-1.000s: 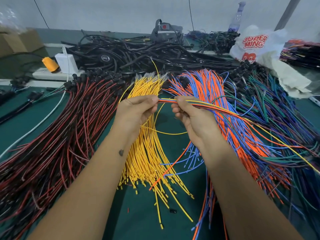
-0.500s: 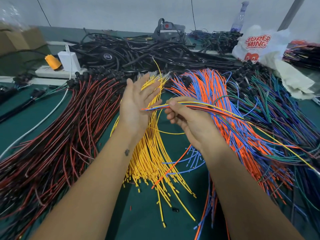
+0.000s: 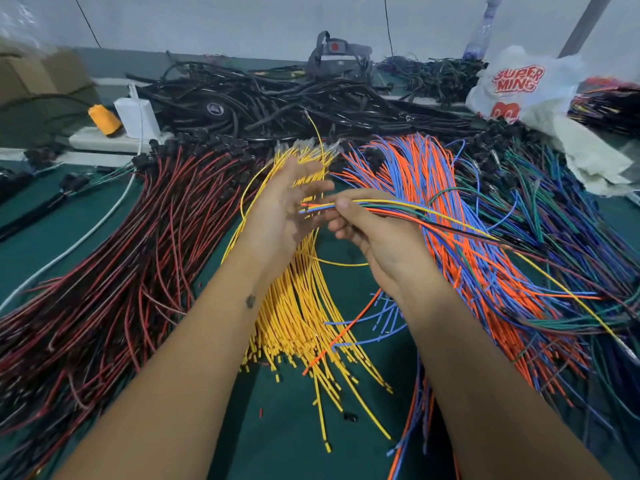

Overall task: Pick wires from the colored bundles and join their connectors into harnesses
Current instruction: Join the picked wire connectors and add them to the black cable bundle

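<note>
**Mixed-colour wires, in hand**

Green bench [image 3: 284, 445]. Right hand [image 3: 377, 237], grip pinching a mixed wire bunch [image 3: 398, 207] trailing right; left hand [image 3: 280, 216] released, blurred, palm against its ends. Beneath: yellow bundle [image 3: 298, 317]. Left: red-black bundle [image 3: 114, 271]. Right: orange-blue bundle [image 3: 460, 237]. Far: black cables [image 3: 277, 98], plastic bag [image 3: 519, 84].

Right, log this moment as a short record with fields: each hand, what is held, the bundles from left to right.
left hand: open, fingers straight, blurred, beside the held wire tips
right hand: pinches a mixed set of wires near their ends
bundles, left to right: red and black wires; yellow wires; orange and blue wires; green and dark blue wires
surface: green mat
</note>
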A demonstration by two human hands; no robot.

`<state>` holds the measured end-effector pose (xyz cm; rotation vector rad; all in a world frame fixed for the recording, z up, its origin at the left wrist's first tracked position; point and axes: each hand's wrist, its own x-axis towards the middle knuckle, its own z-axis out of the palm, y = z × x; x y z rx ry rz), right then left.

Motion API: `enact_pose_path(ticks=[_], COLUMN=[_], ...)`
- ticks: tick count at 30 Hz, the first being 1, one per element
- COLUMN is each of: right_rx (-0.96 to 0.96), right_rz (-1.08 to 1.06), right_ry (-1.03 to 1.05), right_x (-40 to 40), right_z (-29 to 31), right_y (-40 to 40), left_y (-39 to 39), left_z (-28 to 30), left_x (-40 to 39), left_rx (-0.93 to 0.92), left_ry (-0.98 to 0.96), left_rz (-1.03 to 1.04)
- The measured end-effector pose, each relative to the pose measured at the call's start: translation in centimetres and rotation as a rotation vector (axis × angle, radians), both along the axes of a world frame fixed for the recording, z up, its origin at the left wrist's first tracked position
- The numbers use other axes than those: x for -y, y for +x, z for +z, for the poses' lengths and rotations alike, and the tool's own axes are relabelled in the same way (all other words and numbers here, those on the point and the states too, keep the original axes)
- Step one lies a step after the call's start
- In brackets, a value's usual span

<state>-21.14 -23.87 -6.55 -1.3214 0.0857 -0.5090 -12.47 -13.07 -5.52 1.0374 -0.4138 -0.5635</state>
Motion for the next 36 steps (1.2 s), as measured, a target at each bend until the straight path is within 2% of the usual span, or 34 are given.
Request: enact_pose_path(ticks=[2, 5, 15, 22, 26, 30, 36], right_rx=[-0.001, -0.007, -0.038, -0.075, -0.055, -0.099, -0.118], right_rz=[-0.049, -0.117, -0.170, -0.292, -0.213, -0.132, -0.035], right_ry=[0.007, 0.025, 0.116, -0.083, -0.008, 0.057, 0.163], right_x=[0.2, 0.4, 0.2, 0.4, 0.2, 0.1, 0.6], right_z=[0.0, -0.1, 0.1, -0.2, 0.4, 1.4, 0.5], right_y=[0.0, 0.0, 0.1, 0.1, 0.4, 1.7, 1.8], left_y=[0.0, 0.1, 0.0, -0.2, 0.0, 0.3, 0.5], left_z=[-0.1, -0.4, -0.7, -0.8, -1.1, -1.2, -1.4], left_x=[-0.1, -0.2, -0.3, -0.1, -0.1, -0.3, -0.6], left_rx=[0.092, 0.107, 0.004, 0.104, 0.132, 0.075, 0.095], left_ry=[0.130, 0.196, 0.104, 0.128, 0.130, 0.099, 0.125], left_rz=[0.028, 0.085, 0.067, 0.074, 0.138, 0.189, 0.102])
